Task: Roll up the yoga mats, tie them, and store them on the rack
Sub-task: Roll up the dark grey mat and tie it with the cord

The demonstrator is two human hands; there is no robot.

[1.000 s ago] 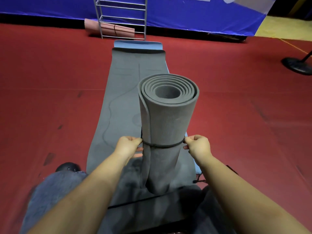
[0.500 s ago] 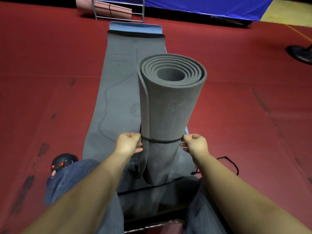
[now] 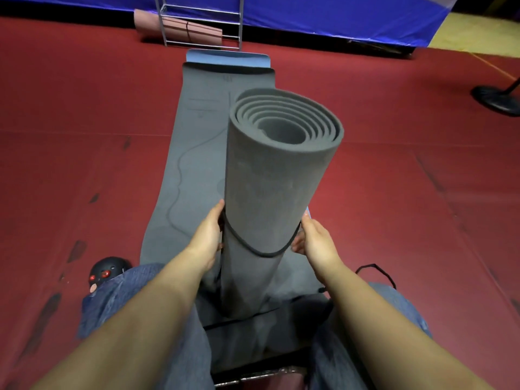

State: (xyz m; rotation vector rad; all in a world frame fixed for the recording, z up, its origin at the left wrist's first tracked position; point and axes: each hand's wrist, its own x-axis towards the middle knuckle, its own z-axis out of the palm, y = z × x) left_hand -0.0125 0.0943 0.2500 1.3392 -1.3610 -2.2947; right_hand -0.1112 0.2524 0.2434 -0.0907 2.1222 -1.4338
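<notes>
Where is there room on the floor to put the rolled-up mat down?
Bare red floor lies right of the flat grey mat, up to the black stand base; more lies left, beyond the shoe. By the rack it is crowded with a pink roll.

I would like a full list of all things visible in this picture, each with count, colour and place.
rolled yoga mat: 1, grey, upright between the hands
cord: 1, black, looped around the roll
flat yoga mats: 2, grey on light blue, on the floor ahead
rack: 1, metal, far end
rolled pink mat: 1, behind the rack's lowest shelf
second cord: 1, black, floor at right
stand base: 1, black, far right
floor: red
left hand: on the roll's left side
right hand: on its right side
</notes>
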